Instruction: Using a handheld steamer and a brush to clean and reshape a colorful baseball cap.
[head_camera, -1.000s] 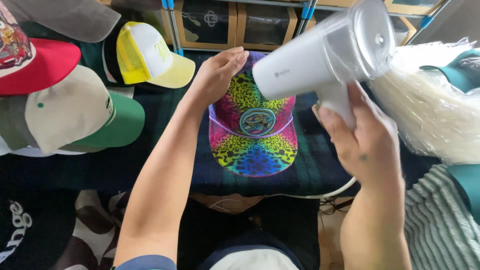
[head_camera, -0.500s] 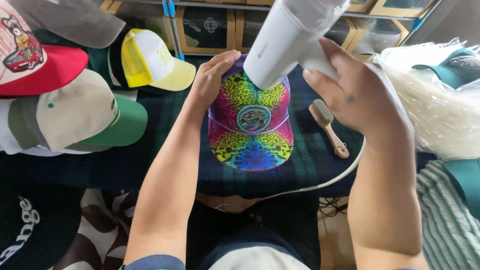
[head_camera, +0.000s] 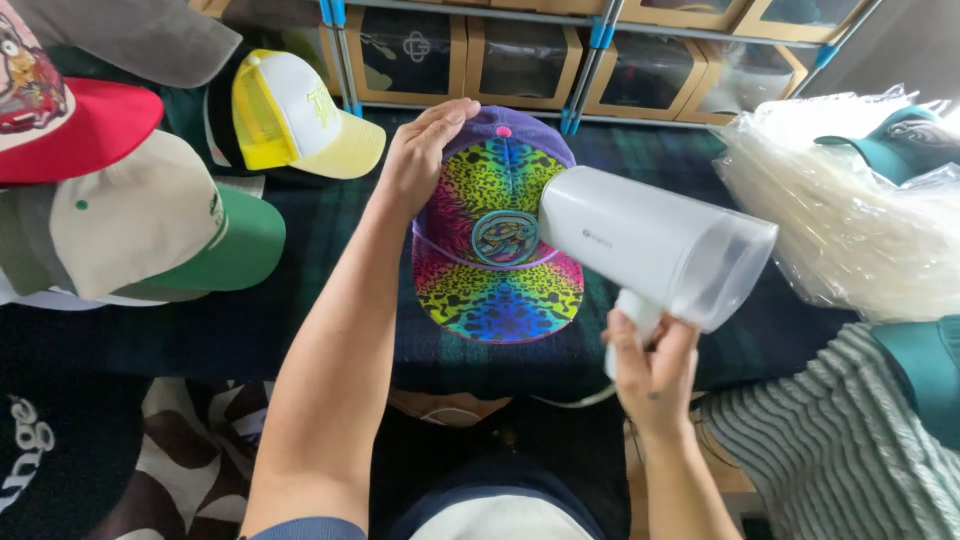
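The left hand (head_camera: 420, 160) cups the far left edge of the rainbow cap (head_camera: 497, 235), which lies mid-table. The right hand (head_camera: 650, 365) grips the white steamer (head_camera: 650, 245) by its handle, nozzle over the cap's right side. Plastic bags (head_camera: 850, 230) crowd the right; other caps (head_camera: 150, 230) fill the left.

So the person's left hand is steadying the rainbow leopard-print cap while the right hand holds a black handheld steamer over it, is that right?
Not quite: the handheld steamer is white, not black. The rest holds in the head view: the left hand rests on the crown of the rainbow leopard-print cap, and the right hand grips the steamer's handle.
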